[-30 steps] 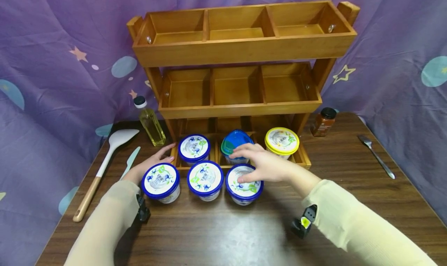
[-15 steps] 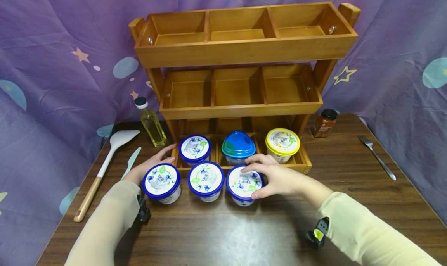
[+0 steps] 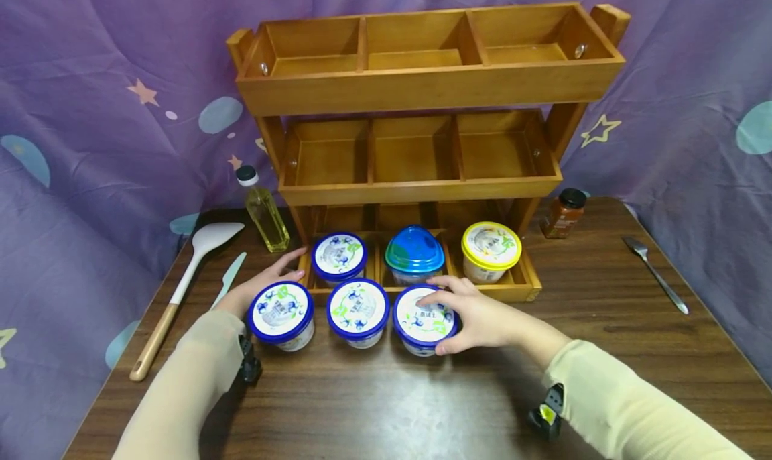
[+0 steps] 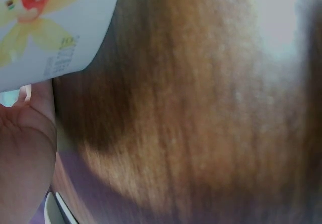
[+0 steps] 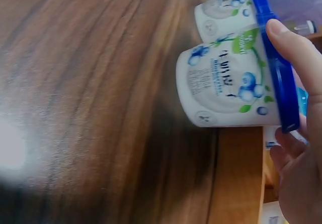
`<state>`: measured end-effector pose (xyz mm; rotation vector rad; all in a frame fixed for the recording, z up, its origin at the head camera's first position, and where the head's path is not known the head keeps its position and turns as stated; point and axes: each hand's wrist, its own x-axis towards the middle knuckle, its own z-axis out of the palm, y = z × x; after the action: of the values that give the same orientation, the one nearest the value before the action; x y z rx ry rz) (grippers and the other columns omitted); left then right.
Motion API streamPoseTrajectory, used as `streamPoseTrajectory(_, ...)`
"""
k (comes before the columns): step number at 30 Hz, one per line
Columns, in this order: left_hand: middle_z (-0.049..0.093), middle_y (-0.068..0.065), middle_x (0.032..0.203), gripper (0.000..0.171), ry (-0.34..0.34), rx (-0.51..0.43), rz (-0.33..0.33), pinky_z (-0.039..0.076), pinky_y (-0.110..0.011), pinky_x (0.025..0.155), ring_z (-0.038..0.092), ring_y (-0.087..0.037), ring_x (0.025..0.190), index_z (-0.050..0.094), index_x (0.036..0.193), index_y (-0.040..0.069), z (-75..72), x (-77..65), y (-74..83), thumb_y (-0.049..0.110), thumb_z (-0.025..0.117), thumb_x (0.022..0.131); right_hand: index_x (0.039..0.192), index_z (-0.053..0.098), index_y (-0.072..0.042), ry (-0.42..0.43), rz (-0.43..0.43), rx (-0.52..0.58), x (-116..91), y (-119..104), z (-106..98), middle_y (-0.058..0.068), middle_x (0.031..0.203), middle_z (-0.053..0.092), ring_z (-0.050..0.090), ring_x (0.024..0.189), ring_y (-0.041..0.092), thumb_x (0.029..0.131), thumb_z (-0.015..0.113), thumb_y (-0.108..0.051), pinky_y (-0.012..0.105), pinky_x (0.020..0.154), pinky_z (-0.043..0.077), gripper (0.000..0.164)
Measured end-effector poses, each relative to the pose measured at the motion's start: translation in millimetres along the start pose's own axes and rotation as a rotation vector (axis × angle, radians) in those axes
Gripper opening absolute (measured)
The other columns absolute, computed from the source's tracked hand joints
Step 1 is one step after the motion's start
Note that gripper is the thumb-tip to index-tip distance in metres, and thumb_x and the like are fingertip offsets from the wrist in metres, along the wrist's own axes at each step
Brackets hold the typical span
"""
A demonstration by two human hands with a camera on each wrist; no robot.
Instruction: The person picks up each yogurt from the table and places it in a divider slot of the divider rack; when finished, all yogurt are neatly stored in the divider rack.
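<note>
My right hand (image 3: 479, 316) holds the right-hand blueberry yogurt tub (image 3: 425, 318) by its blue lid, thumb at the near rim and fingers at the far side. In the right wrist view the thumb lies on the lid edge of this yogurt tub (image 5: 229, 83). Two more blue-lidded yogurt tubs stand to its left, a middle tub (image 3: 358, 310) and a left tub (image 3: 281, 312). Behind the left one, my left hand (image 3: 262, 285) rests with extended fingers at the left end of the wooden rack (image 3: 416, 192); part of that hand is hidden by the tub.
The rack's lowest tier holds a blue-lidded tub (image 3: 339, 255), a container with a blue domed lid (image 3: 414, 251) and a yellow-lidded tub (image 3: 491, 245). To the left lie a spatula (image 3: 181, 285), a pale knife (image 3: 231, 275) and an oil bottle (image 3: 265, 212); rightward, a spice jar (image 3: 563, 213) and fork (image 3: 654, 272).
My right hand has drawn back from over the domed container and the tub's lid, and its thumb and fingers have come round the right tub's rim. My left hand has stayed at the rack's end.
</note>
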<state>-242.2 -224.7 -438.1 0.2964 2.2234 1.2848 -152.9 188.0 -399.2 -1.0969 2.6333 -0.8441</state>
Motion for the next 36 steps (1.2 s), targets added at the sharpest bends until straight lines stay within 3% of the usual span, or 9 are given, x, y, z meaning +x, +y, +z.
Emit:
streamPoseTrajectory(6, 0.015, -0.026, 0.151, 0.065, 0.002, 0.004, 0.012, 0.015, -0.060, 0.105, 0.022, -0.045, 0.133, 0.008, 0.152, 0.023, 0.4, 1.2, 0.0, 0.042, 0.041, 0.099, 0.126, 0.048, -0.023, 0.003, 0.030, 0.074, -0.8, 3.7, 13.4, 0.018, 0.143, 0.027, 0.040, 0.123, 0.038, 0.069, 0.080, -0.045, 0.052, 0.092, 0.040, 0.069)
streamPoseTrajectory(15, 0.013, -0.025, 0.151, 0.066, 0.002, 0.005, 0.012, 0.015, -0.061, 0.104, 0.021, -0.046, 0.133, 0.008, 0.152, 0.023, 1.3, 0.6, 0.0, 0.042, 0.041, 0.099, 0.125, 0.051, -0.025, 0.055, 0.020, 0.117, -3.3, 7.7, 18.4, 0.014, 0.143, 0.030, 0.040, 0.123, 0.035, 0.068, 0.081, -0.043, 0.053, 0.093, 0.039, 0.066)
streamPoseTrajectory(23, 0.017, -0.027, 0.150, 0.065, 0.004, 0.001, 0.002, 0.016, -0.061, 0.104, 0.023, -0.046, 0.133, 0.008, 0.152, 0.024, 1.1, 0.8, 0.8, 0.042, 0.041, 0.099, 0.123, 0.054, -0.024, 0.092, 0.002, 0.111, -6.5, 7.2, 6.9, 0.011, 0.142, 0.034, 0.041, 0.123, 0.032, 0.067, 0.084, -0.037, 0.051, 0.094, 0.038, 0.065)
streamPoseTrajectory(36, 0.019, -0.027, 0.149, 0.066, 0.002, 0.015, -0.003, 0.017, -0.061, 0.104, 0.025, -0.045, 0.132, 0.008, 0.152, 0.024, -0.6, 0.6, -0.2, 0.044, 0.041, 0.098, 0.124, 0.056, -0.025, 0.110, 0.008, 0.072, -14.8, -7.2, -19.3, 0.010, 0.142, 0.035, 0.039, 0.124, 0.036, 0.064, 0.084, -0.042, 0.054, 0.092, 0.038, 0.068)
